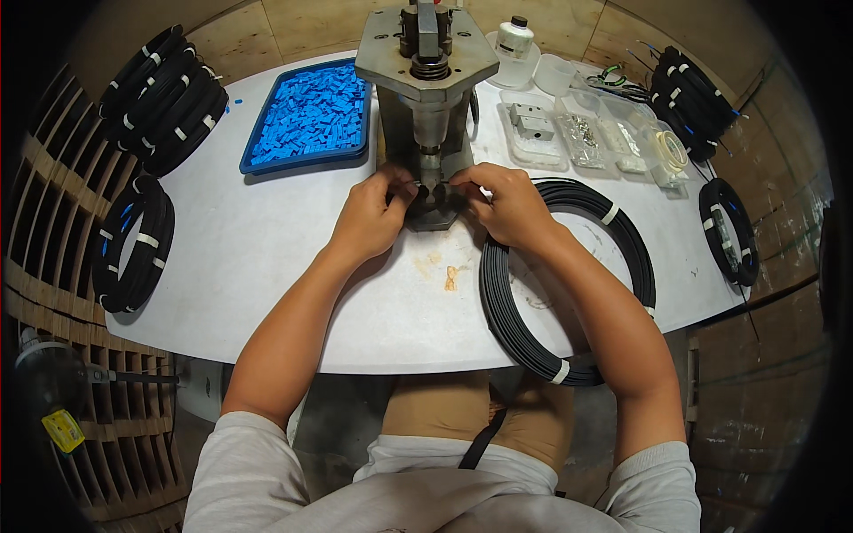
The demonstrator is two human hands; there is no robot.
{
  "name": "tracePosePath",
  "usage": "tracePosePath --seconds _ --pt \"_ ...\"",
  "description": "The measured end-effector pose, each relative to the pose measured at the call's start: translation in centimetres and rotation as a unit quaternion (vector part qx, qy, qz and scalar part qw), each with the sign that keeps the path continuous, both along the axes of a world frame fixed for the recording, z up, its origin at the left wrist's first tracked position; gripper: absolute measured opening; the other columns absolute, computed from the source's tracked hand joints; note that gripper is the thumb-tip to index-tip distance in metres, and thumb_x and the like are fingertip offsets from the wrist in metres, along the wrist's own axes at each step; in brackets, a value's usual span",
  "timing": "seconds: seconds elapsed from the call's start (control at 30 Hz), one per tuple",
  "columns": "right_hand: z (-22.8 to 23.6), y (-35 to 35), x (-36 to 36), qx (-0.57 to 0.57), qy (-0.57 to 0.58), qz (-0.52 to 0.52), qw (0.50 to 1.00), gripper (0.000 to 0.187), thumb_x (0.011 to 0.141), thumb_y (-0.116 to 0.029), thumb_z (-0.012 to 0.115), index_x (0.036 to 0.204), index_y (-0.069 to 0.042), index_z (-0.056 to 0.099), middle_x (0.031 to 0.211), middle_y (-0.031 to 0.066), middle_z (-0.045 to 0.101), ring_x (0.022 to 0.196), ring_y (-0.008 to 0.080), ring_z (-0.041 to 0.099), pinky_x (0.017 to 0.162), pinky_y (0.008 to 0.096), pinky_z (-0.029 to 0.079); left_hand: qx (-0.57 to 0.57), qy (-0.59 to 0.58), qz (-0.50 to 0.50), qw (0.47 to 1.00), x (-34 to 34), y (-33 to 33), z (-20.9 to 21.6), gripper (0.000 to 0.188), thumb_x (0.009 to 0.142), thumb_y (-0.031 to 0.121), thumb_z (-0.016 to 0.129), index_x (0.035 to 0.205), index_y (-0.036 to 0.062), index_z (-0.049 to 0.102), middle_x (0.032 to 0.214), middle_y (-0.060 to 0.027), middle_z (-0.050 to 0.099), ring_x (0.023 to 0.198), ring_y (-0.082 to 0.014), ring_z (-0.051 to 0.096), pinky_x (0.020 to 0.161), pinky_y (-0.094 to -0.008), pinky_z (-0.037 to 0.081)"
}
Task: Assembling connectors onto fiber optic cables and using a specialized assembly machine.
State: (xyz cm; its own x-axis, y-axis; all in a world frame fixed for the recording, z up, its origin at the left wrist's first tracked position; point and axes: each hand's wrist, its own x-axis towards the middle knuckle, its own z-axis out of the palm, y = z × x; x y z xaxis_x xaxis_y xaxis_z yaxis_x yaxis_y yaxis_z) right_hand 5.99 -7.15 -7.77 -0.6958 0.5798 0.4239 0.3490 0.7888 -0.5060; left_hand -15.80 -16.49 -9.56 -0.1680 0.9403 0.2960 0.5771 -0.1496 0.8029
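A metal bench press [428,98] stands at the far middle of the table, its ram pointing down at a small dark fixture. My left hand [378,209] is at the left side of that fixture, thumb and fingers pinched together. On the opposite side my right hand [508,202] is also closed, fingertips close to the ram's lower end. What either hand holds is too small and dark to make out. A coil of black cable [499,311], bound with white tape, lies beneath my right forearm and partly overhangs the table's front edge.
A dark blue tray [306,162] of small blue pieces sits left of the press. More black cable coils [133,244] lie along the left side and at the right [729,231]. Clear containers [582,142] of small parts and a white bottle [514,40] stand at the back right.
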Motion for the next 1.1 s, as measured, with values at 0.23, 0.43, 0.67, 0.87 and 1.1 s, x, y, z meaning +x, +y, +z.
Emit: tracePosePath --seconds 0.23,0.43,0.67,0.87,1.1 --pt "0.36 -0.13 0.09 -0.005 -0.01 -0.007 1.0 0.023 0.088 0.002 0.068 0.11 -0.005 0.071 0.105 0.0152 0.074 0.091 0.0338 0.073 0.078 0.0387 0.059 -0.007 -0.002 -0.008 1.0 -0.07 -0.05 0.04 0.025 0.096 0.014 0.067 0.114 -0.0023 0.063 0.098 -0.0163 0.073 0.092 -0.0254 0.071 0.085 -0.0352 0.055" --pt "0.28 -0.18 0.03 -0.014 -0.014 -0.011 1.0 0.024 0.087 0.002 0.068 0.11 -0.005 0.071 0.104 0.0156 0.074 0.09 0.0337 0.072 0.078 0.0385 0.059 -0.006 0.0 -0.012 1.0 -0.18 -0.06 -0.14 0.028 0.094 0.014 0.067 0.116 -0.0023 0.062 0.098 -0.0165 0.073 0.091 -0.026 0.072 0.085 -0.0355 0.055" --pt "0.35 -0.17 0.03 -0.012 -0.025 -0.015 1.0 0.025 0.087 0.003 0.067 0.11 -0.006 0.071 0.103 0.0158 0.074 0.09 0.0335 0.072 0.078 0.0381 0.058 0.0 -0.011 -0.013 1.0 -0.04 -0.24 0.16 0.027 0.095 0.011 0.066 0.118 -0.0012 0.062 0.1 -0.0159 0.072 0.093 -0.0249 0.071 0.085 -0.0355 0.054" --pt "0.13 0.09 0.06 -0.004 -0.008 -0.003 1.0 0.024 0.088 0.003 0.066 0.109 -0.005 0.071 0.102 0.0156 0.074 0.089 0.0337 0.073 0.078 0.0381 0.058 -0.012 0.004 -0.016 1.0 -0.19 0.01 0.18 0.023 0.096 0.01 0.065 0.116 -0.0002 0.063 0.101 -0.0149 0.072 0.094 -0.0239 0.07 0.087 -0.0351 0.054" --pt "-0.34 0.17 0.05 0.001 0.014 0.004 1.0 0.022 0.086 0.001 0.066 0.107 -0.005 0.071 0.099 0.0164 0.073 0.087 0.0358 0.071 0.076 0.0408 0.057 0.015 0.006 -0.011 1.0 -0.37 0.18 -0.42 0.02 0.094 0.007 0.06 0.112 0.0006 0.064 0.096 -0.0179 0.075 0.09 -0.0292 0.073 0.084 -0.0379 0.056"
